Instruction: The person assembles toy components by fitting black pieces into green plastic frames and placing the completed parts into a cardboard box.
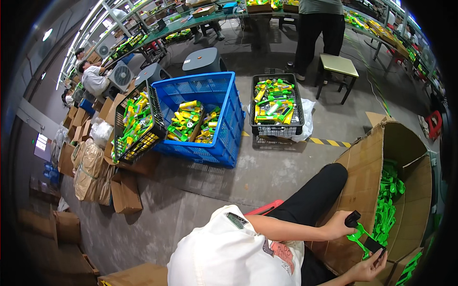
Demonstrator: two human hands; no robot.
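Observation:
My left hand [339, 226] is closed on a bright green plastic part [359, 235] beside the large open carton. A small black piece [352, 219] shows at the fingertips of this hand; I cannot tell whether it belongs to the part. At the part's lower end is a black rectangular piece [374, 245], pinched by the fingers of my right hand [368, 269]. Both hands hold the part between them, over the near edge of the carton. Inside the tall brown carton [359, 164] lie many similar green parts [385, 214].
Ahead stand a blue plastic crate [228, 121], a tilted black basket [139, 145] and another black basket [276, 129], all with green and yellow pieces. Grey stools [204, 59] and a square-topped stool [339, 64] stand beyond. A person [320, 28] stands at a green workbench [200, 20].

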